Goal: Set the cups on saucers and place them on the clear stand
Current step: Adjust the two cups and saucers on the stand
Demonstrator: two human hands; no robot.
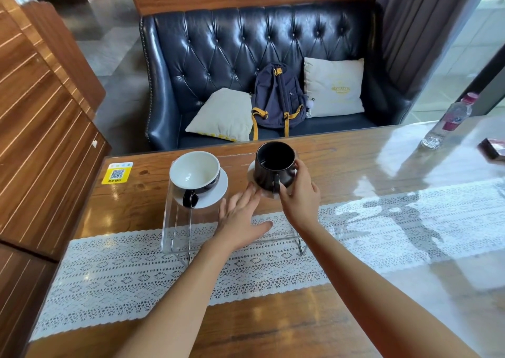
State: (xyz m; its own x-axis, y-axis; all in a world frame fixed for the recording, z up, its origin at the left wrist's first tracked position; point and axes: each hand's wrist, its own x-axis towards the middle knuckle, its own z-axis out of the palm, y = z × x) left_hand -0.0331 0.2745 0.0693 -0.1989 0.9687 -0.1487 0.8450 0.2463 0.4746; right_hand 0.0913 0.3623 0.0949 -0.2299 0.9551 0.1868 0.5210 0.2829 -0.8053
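A clear stand (177, 229) sits on the lace runner at the table's middle. On its left end rests a white saucer (218, 189) carrying a wide cup (194, 172), white inside with a black handle toward me. On the right end a black cup (274, 166) sits on a second white saucer (250, 172), mostly hidden. My right hand (299, 193) wraps the black cup's right side and handle. My left hand (240, 215) lies flat with fingers spread on the stand top, fingertips touching that saucer's near edge.
A white lace runner (382, 232) crosses the glossy wooden table. A plastic water bottle (448, 121) and a dark small box (493, 150) stand at the far right. A yellow QR sticker (117, 173) is at the far left. A dark sofa with cushions and a backpack (278, 98) faces me.
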